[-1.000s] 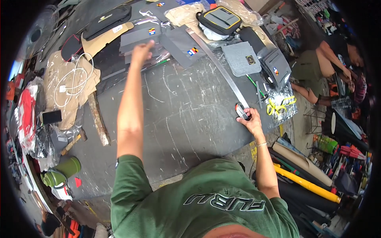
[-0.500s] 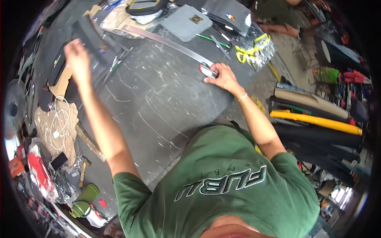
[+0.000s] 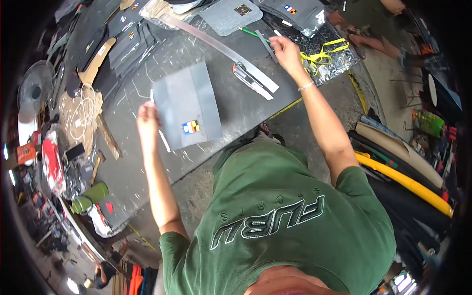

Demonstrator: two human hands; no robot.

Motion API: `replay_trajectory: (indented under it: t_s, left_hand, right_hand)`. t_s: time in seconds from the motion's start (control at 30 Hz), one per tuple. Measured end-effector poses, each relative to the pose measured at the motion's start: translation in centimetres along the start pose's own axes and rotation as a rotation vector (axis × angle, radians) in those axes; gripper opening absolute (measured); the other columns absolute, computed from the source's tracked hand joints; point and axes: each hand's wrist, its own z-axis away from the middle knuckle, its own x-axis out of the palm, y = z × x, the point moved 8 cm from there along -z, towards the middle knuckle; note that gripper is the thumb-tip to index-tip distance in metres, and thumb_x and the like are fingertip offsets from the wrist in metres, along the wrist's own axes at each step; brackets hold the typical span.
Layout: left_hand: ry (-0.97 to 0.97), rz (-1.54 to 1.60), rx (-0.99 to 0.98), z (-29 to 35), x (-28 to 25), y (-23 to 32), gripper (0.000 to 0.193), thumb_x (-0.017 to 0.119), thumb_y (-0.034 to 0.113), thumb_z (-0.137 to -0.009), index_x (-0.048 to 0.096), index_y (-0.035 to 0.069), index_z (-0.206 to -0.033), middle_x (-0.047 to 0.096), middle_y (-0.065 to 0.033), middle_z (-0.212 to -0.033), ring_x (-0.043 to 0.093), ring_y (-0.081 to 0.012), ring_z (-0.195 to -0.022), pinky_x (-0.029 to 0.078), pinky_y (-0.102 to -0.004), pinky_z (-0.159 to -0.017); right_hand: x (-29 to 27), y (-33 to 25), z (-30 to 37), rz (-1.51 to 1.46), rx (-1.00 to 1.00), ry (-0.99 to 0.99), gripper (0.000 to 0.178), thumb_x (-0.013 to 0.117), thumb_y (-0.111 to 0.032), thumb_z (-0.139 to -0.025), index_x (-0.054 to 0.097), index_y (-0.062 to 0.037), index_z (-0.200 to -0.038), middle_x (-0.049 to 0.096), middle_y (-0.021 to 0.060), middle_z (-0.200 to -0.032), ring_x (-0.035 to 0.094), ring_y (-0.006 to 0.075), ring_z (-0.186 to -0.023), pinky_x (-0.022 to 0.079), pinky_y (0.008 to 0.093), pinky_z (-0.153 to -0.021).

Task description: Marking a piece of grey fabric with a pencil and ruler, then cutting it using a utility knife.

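Note:
My left hand (image 3: 148,119) is closed on the left edge of a flat grey sheet (image 3: 183,105), which bears a small colourful flag patch. A white strip (image 3: 165,141) shows along that edge, just below my fingers. My right hand (image 3: 288,55) is raised over the far right of the table, thumb and fingers slightly apart, with nothing visible between them. Close to its fingertips lie a thin dark strip (image 3: 266,45) and a green pencil (image 3: 251,33). A red and grey utility knife (image 3: 248,78) rests against a long metal ruler (image 3: 219,51).
Yellow cord (image 3: 319,60) on clear plastic covers the table's right corner. Several dark grey pieces (image 3: 135,46) lie at the back left. Brown card with a white cable (image 3: 78,115) and a green bottle (image 3: 89,197) are on the left. Another person's leg (image 3: 376,45) shows far right.
My left hand has come back toward me, bringing the grey sheet onto the table's middle. My right hand has let go of the utility knife and moved away from it.

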Motion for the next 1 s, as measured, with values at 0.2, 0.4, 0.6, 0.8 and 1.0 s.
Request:
replay_trajectory:
  t_s: [0.2,0.4,0.6,0.8,1.0]
  left_hand:
    - [0.256,-0.321,-0.072,7.6,2.8,-5.3,0.067,0.071,0.024,-0.098,0.039,0.006,-0.154,0.069,-0.0178,-0.125,0.071,-0.0271,-0.103,0.056,-0.0393,-0.09]
    - [0.151,-0.724,0.327,12.1,4.2,-4.0,0.067,0.08,0.031,-0.088,0.052,0.013,-0.147,0.039,-0.0253,-0.158,0.036,-0.0455,-0.146,0.037,-0.0508,-0.117]
    - [0.071,-0.752,0.279,12.3,2.9,-5.7,0.077,0.083,0.045,-0.082,0.055,0.017,-0.147,0.036,-0.0219,-0.161,0.026,-0.0447,-0.152,0.025,-0.0571,-0.122]
    - [-0.068,-0.912,0.452,10.4,4.1,-6.0,0.078,0.078,0.057,-0.083,0.052,0.028,-0.151,0.026,-0.0187,-0.167,0.017,-0.0445,-0.155,0.015,-0.0641,-0.123]
    - [-0.061,-0.829,0.518,9.4,3.6,-7.0,0.078,0.073,0.065,-0.083,0.056,0.025,-0.148,0.011,-0.0209,-0.17,0.008,-0.0468,-0.156,0.012,-0.0672,-0.122]
  right_hand:
    - [1.8,1.9,-3.8,0.192,-0.253,-0.108,0.026,0.066,-0.012,-0.09,0.073,-0.0082,-0.115,0.074,0.0162,-0.108,0.072,0.0341,-0.099,0.057,0.0434,-0.088]
    - [1.8,0.4,-5.1,0.553,-0.363,-0.112,0.025,0.067,-0.01,-0.083,0.072,-0.0083,-0.108,0.07,0.0204,-0.106,0.069,0.0393,-0.1,0.056,0.0486,-0.09]
    - [-1.8,1.1,-7.5,0.66,-0.383,-0.171,0.021,0.067,-0.013,-0.084,0.073,-0.0057,-0.103,0.07,0.0214,-0.105,0.067,0.0407,-0.103,0.054,0.0492,-0.091]
    - [-6.1,1.6,-4.5,0.672,-0.055,-0.107,0.034,0.076,-0.035,-0.088,0.074,-0.008,-0.108,0.075,0.0139,-0.092,0.073,0.0306,-0.088,0.055,0.039,-0.08]
    - [3.0,-6.1,11.6,-0.332,0.107,-0.103,0.02,0.074,-0.028,-0.097,0.076,-0.0083,-0.101,0.061,-0.0058,-0.076,0.056,0.005,-0.066,0.043,0.0214,-0.062]
